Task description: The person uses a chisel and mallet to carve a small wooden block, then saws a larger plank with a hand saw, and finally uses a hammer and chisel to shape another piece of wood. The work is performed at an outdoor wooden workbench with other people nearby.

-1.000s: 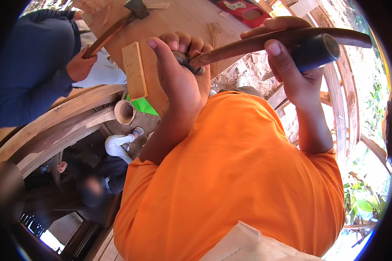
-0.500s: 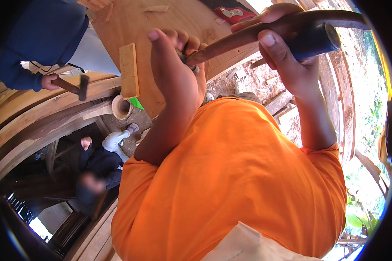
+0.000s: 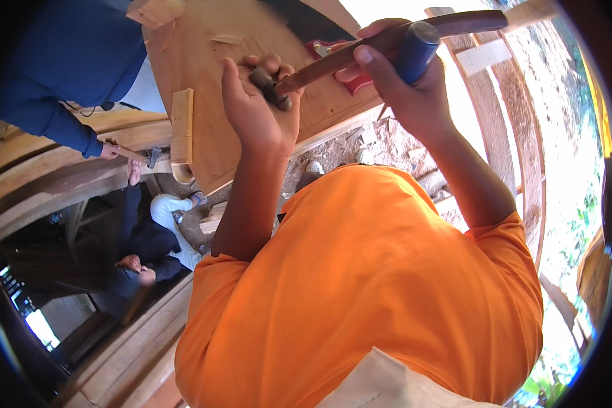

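Over wooden panel (image 3: 211, 75): left hand (image 3: 255, 112) raised, fingers (image 3: 268, 68) curled, apparently gripping chisel (image 3: 270, 88).

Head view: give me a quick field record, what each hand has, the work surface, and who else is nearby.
left hand: closed around a dark tool grip, raised over the board
right hand: gripping a blue handle together with a long brown wooden stick
surface: curved wooden board
nearby: small wooden block at the board's edge
others: person in blue sleeve holding a hammer; another person below
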`<state>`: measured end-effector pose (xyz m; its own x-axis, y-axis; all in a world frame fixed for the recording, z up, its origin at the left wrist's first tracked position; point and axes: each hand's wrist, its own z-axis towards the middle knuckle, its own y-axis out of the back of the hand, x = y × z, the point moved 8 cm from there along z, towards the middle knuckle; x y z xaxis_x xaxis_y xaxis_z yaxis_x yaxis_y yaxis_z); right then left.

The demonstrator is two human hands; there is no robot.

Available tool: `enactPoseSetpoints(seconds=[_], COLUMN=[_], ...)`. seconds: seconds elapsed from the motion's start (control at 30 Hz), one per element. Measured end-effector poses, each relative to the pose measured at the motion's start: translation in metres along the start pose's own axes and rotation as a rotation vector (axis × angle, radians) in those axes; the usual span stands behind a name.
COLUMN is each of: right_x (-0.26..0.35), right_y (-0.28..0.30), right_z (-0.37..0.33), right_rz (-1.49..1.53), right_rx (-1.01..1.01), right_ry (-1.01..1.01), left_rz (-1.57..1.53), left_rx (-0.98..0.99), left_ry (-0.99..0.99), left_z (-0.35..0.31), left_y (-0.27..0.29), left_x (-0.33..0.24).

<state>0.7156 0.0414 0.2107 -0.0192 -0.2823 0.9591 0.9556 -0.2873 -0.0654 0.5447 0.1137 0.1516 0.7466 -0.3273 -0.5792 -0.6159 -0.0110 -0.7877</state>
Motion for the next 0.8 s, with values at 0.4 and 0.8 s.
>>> enactPoseSetpoints(seconds=[0.4,0.8], right_x=[-0.01,-0.02], right_y=[-0.029,-0.142], right_z=[0.016,-0.045], right_rz=[-0.095,-0.13], right_rx=[0.323,0.839], right_ry=[0.064,-0.083], left_rz=[0.864,0.649], left_rx=[-0.133,-0.387], left_ry=[-0.456,-0.292], left_z=[-0.06,-0.161], left_y=[0.004,0.135], left_x=[-0.006,-0.002])
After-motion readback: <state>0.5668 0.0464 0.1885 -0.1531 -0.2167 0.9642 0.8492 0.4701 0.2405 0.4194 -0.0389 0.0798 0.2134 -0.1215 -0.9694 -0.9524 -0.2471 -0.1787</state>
